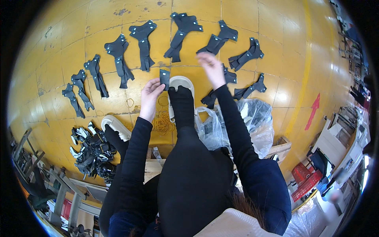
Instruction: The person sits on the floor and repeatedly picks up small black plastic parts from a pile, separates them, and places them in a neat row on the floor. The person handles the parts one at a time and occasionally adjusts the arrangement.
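Note:
Between the thumb and fingers of my left hand is a small dark fabric piece with a white label, held just above the toe of my right shoe. My right hand is slightly blurred, its fingers stretched toward the left with nothing visible in them. It hovers just below a pile of dark cut pieces; contact cannot be made out. More labelled dark pieces lie in an arc of piles, including a long pile at the top middle and another pile to the left. Dark pieces also lie partly behind my right forearm.
Yellow rubber bands lie on the yellow floor beside my right shoe. A clear plastic bag sits to the right by a wooden pallet. A black-and-white heap is near my left shoe. Red baskets stand farther right.

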A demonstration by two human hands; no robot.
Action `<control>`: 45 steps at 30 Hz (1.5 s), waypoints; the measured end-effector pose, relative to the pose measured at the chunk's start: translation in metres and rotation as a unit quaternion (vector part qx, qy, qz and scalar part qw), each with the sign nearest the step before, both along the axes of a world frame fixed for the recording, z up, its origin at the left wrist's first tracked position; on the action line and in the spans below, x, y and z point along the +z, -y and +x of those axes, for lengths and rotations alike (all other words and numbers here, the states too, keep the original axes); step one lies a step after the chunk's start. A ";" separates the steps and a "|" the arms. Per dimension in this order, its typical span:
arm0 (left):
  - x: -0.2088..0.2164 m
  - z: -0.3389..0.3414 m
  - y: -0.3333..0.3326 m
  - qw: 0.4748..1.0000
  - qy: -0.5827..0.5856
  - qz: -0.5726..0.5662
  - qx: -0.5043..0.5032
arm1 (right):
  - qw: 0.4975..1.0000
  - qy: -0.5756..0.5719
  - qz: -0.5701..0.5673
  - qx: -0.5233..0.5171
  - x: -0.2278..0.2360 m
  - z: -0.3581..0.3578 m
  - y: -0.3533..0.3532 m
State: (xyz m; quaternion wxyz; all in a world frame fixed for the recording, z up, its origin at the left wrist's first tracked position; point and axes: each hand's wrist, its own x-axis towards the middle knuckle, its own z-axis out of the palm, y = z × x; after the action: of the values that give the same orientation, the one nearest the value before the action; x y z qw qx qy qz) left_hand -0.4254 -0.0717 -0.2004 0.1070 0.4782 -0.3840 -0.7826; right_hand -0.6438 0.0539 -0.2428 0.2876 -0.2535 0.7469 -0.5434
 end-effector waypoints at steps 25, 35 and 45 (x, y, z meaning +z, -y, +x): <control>-0.001 -0.017 -0.056 0.921 0.084 0.125 -0.358 | 0.949 0.056 0.144 -0.276 0.024 0.034 -0.182; -0.003 -0.010 -0.053 0.933 0.061 0.137 -0.329 | 0.989 -0.109 0.058 -0.087 0.008 0.029 -0.004; -0.007 -0.001 -0.050 0.985 -0.031 0.164 -0.051 | 0.992 -0.059 -0.018 0.106 0.032 0.013 0.105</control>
State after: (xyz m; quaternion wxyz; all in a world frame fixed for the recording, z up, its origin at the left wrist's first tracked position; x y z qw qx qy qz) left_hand -0.4263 -0.0213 -0.2079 -0.0013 0.4450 -0.2707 -0.8537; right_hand -0.6305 -0.0515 -0.2110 0.2947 -0.3682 0.7211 -0.5076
